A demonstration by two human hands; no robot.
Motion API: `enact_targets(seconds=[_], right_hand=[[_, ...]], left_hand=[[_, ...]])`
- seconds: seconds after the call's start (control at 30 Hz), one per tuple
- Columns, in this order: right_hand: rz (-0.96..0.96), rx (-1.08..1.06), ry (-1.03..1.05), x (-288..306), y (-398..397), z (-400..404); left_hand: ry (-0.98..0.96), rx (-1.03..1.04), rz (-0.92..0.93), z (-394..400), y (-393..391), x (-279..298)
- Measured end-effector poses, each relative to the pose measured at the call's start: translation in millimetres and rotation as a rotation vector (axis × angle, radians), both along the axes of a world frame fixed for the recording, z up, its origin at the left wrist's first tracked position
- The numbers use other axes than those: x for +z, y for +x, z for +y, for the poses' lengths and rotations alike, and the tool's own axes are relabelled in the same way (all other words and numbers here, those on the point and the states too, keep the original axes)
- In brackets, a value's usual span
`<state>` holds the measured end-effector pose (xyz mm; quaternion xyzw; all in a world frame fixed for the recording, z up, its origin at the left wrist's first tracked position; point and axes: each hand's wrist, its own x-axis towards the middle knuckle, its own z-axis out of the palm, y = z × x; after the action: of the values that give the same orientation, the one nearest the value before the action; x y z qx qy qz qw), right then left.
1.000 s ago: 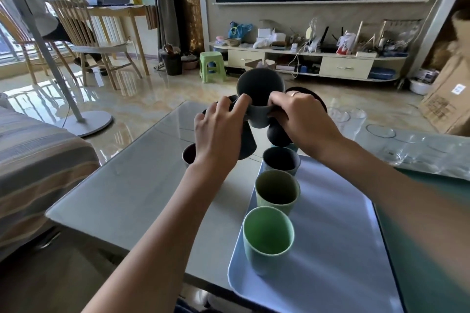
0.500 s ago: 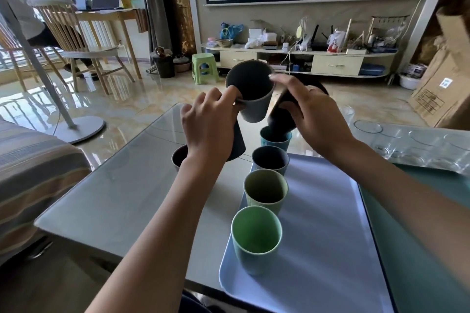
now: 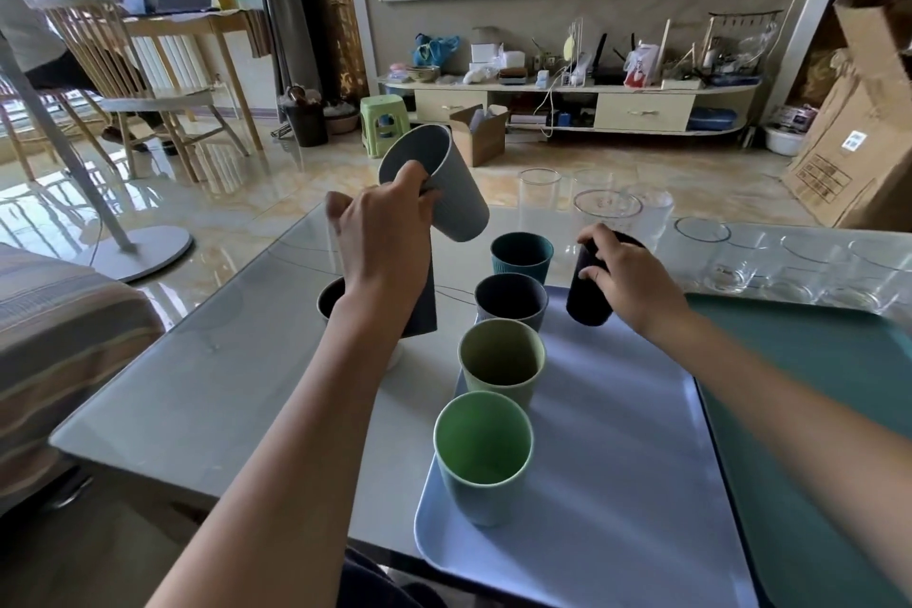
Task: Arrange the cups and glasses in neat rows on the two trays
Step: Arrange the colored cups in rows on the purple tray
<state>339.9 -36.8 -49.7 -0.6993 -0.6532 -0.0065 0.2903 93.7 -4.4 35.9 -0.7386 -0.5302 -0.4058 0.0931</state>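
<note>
Overhead, left grip (image 3: 382, 242) grasps a tilted grey ribbed plastic cup (image 3: 444, 185); right grip (image 3: 624, 284) grasps a black cup (image 3: 587, 296) above the lavender tray (image 3: 617, 459).

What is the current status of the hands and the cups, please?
Left hand holds tilted grey cup aloft. Right hand grips black cup over lilac tray. Cups lined along tray's left edge. Nothing blocking.

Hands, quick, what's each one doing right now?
Left hand: holding a tilted grey cup off the table.
Right hand: holding a black cup above the lavender tray.
</note>
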Motion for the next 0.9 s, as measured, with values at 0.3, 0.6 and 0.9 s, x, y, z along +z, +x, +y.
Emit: enact_targets(seconds=[0.3,0.6,0.9], right_hand=[[-0.107,0.036,-0.052,-15.9,-12.6,11.1],[0.069,0.064,0.292,7.0,-25.0,-15.5],[0.62,0.194,0.295,54.9,-44.9,-38.6]], left_hand=[[0.058,-0.058,0.027,3.7,3.5,-3.4],[0.169,-0.192,0.053,-7.0,18.9,-1.6],[0.27,-0.417,0.115,-48.3,55.3,4.6]])
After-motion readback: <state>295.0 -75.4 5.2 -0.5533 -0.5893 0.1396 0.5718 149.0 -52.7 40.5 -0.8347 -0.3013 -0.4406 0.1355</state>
